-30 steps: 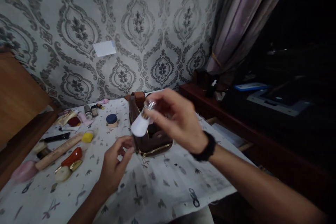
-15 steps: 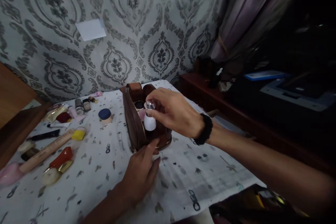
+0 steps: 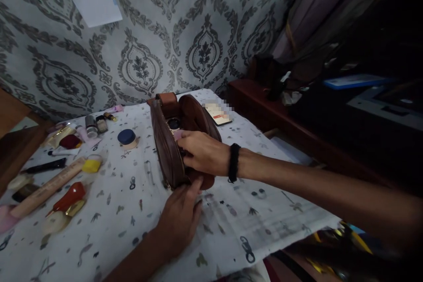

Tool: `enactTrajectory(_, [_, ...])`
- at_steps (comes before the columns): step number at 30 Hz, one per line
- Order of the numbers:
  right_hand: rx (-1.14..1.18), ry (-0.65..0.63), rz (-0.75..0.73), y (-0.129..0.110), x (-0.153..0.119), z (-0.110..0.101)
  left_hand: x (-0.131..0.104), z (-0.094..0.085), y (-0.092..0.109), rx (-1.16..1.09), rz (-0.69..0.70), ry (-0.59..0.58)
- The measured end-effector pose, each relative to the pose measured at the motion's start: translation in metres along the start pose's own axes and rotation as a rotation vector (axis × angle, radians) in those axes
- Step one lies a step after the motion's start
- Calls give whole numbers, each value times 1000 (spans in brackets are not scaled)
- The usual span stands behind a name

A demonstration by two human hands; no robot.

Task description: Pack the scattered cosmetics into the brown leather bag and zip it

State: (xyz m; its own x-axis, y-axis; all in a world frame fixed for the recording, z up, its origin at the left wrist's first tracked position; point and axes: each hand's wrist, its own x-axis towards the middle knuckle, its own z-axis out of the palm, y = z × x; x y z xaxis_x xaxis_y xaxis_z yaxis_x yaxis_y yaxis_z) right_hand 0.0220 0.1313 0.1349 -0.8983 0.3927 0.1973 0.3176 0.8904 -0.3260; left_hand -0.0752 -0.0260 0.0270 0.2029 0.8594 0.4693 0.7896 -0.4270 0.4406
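Note:
A brown leather bag (image 3: pixel 161 141) stands unzipped on the cloth-covered table, with a round dark-topped container (image 3: pixel 173 123) and something pink (image 3: pixel 177 135) showing inside. My right hand (image 3: pixel 203 152), with a black band at the wrist, reaches into the bag's opening. Its fingers are curled and their tips are hidden, so what they hold does not show. At the near end of the bag, my left hand (image 3: pixel 180 211) grips the rim with its fingers bent over the edge. A small jar with a blue lid (image 3: pixel 127 138) stands left of the bag.
Cosmetics lie along the table's left side: a long beige tube (image 3: pixel 49 188), a red-orange item (image 3: pixel 70 197), a black tube (image 3: pixel 46 166) and small bottles (image 3: pixel 91 126). Behind the bag lies a phone-like flat object (image 3: pixel 218 113). A dark red ledge (image 3: pixel 244 97) borders the right.
My right hand has lowered into the bag, and the white bottle it held is now out of sight. The flat object behind has come into view. My left hand stays at the rim.

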Motion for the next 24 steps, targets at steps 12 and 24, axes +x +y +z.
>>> enactTrajectory(12, [-41,-127,127,-11,8,-8,2,0,-2,-19,41,24])
enactTrajectory(24, [-38,-267,148,-16,9,-18,3,-1,-2,-20,51,24])
